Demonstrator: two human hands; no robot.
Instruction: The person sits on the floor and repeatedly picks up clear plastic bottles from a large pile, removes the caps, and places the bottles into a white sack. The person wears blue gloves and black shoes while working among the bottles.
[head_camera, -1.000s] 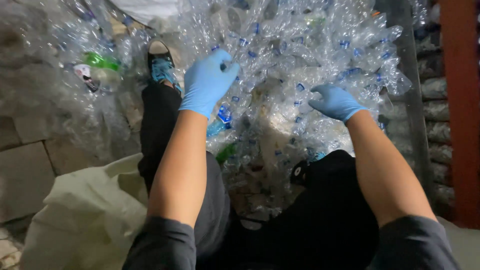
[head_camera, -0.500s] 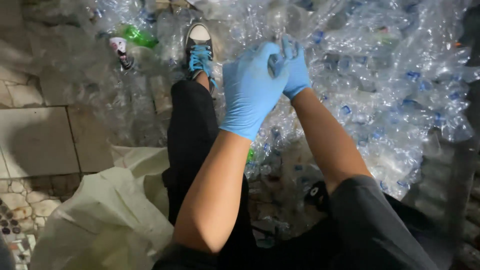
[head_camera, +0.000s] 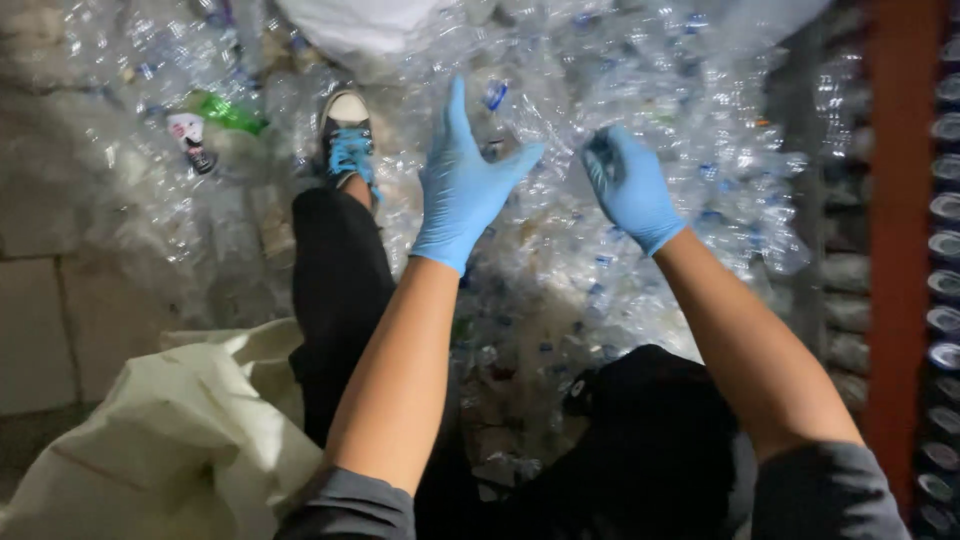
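A large heap of clear crushed plastic bottles (head_camera: 640, 80) with blue caps fills the middle and top of the view. Both my hands wear blue gloves and are raised over the heap. My left hand (head_camera: 465, 185) has its fingers spread, and a clear bottle with a blue cap (head_camera: 497, 105) sits just between its thumb and fingers. My right hand (head_camera: 630, 185) is a little to the right, with its fingers curled at the clear plastic; whether it grips a bottle is unclear. My black-trousered leg (head_camera: 335, 290) stretches into the heap, ending in a blue-laced shoe (head_camera: 348, 135).
A pale woven sack (head_camera: 150, 450) lies open at the lower left. A green bottle (head_camera: 228, 112) and a small red-and-white can (head_camera: 190, 135) lie at the upper left. A red post (head_camera: 900, 220) and stacked round containers (head_camera: 945, 250) line the right edge. Tiled floor (head_camera: 40, 330) shows at left.
My hands were pressed together half a second ago and have since moved apart. The view has shifted back to the right, and the left fingers have spread.
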